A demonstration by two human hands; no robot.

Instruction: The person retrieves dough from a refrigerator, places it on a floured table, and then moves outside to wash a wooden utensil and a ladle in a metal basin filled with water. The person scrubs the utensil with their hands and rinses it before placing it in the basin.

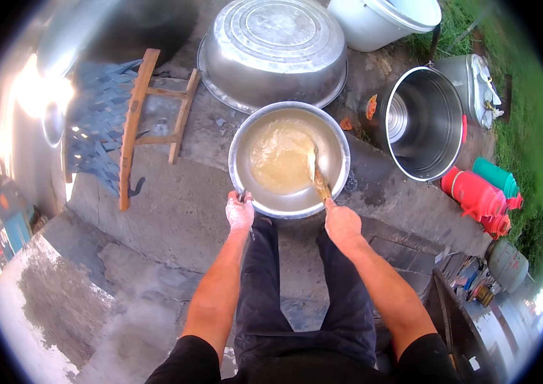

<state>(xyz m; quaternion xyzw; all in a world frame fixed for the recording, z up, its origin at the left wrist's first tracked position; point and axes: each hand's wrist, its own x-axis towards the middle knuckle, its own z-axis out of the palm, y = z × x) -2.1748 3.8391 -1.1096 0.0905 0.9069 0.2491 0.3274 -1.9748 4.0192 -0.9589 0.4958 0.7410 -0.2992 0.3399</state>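
Observation:
A wide metal bowl (343, 148) is in front of my legs, with pale yellowish batter (278, 160) in it. My left hand (240, 211), whitened as if by flour, is closed on the near left part of the bowl's rim. In my right hand (342, 221) is the handle of a wooden stirring stick (321, 185), held at the near right of the rim. The stick slants into the bowl. Its far end is coated pale and meets the batter, so its shape cannot be made out.
Just beyond the bowl lies a large upturned metal basin (271, 38). A wooden stool with a woven seat (132, 128) lies on its side at left. To the right are an open steel pot (425, 121), a white bucket (380, 25), and red (473, 191) and green (497, 176) flasks beside grass.

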